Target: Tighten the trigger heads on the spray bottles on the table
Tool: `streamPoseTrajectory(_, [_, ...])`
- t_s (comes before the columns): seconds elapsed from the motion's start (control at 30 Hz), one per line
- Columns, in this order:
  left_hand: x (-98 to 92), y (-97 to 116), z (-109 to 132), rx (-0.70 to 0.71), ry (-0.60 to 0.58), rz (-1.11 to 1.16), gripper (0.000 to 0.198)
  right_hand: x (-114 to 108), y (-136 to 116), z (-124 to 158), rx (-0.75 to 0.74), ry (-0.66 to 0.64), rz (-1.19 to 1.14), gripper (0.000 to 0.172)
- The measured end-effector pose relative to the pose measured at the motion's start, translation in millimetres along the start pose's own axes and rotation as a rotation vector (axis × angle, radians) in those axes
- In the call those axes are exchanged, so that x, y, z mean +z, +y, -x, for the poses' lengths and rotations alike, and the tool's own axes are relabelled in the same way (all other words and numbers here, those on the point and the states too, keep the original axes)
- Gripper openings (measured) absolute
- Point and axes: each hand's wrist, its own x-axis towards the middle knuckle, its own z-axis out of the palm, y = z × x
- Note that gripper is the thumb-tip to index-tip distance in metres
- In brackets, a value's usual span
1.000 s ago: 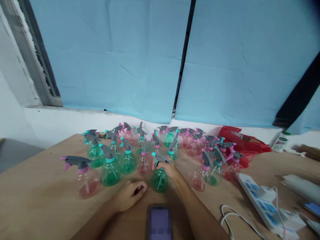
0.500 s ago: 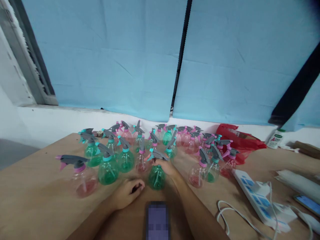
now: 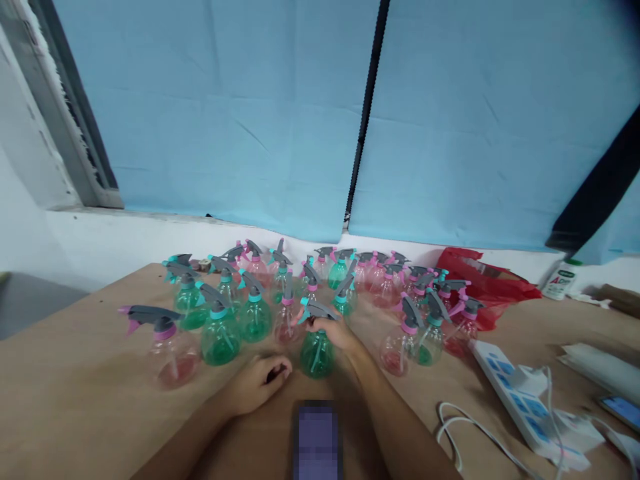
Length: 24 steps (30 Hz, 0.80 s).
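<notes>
My right hand (image 3: 334, 331) is wrapped round the neck of a round green spray bottle (image 3: 317, 353), just under its grey and turquoise trigger head. The bottle stands upright on the wooden table, its nozzle pointing left. To the left of it my left hand (image 3: 266, 381) rests on the table, fingers loosely curled in, and nothing shows inside them. Beyond that hand are a green spray bottle (image 3: 220, 341) and a clear pink-tinted one (image 3: 173, 362). Right of my right arm stands another pink spray bottle (image 3: 394, 353).
Several more pink and green spray bottles crowd the back, among them a bright green one (image 3: 337, 273). On the right lie a red plastic bag (image 3: 493, 293), a white power strip (image 3: 520, 400) with cables, and a phone (image 3: 621, 408). A dark, blurred-out rectangle (image 3: 319, 440) is at bottom centre.
The whole scene has shifted slightly right in view. Both hands keep their pose, and the right hand still holds the green spray bottle by its neck.
</notes>
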Motion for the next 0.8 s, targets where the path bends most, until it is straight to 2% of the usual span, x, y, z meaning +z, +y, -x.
streamPoseTrajectory(0.23, [0.4,-1,0,-0.014,-0.018,-0.010,0.026,3,-3,1,-0.025,-0.001,-0.007,0.023])
streamPoseTrajectory(0.33, [-0.2,-2,-1,-0.014,-0.023,-0.020,0.025,2,-13,2,-0.017,-0.116,-0.030,0.022])
streamPoseTrajectory(0.4, [0.2,-3,-1,-0.017,-0.030,-0.014,0.025,1,-22,3,0.028,-0.200,-0.091,0.027])
streamPoseTrajectory(0.47, [0.9,-4,-1,-0.017,-0.037,-0.009,0.025,-3,-34,4,0.035,-0.204,-0.093,0.030])
streamPoseTrajectory(0.67, [0.5,-2,-2,-0.027,-0.024,-0.015,0.026,-33,-80,14,-0.150,-0.069,0.354,0.016])
streamPoseTrajectory(0.8, [-0.1,-1,-2,-0.021,-0.024,-0.016,0.026,-59,-109,33,-0.065,-0.028,0.788,0.016])
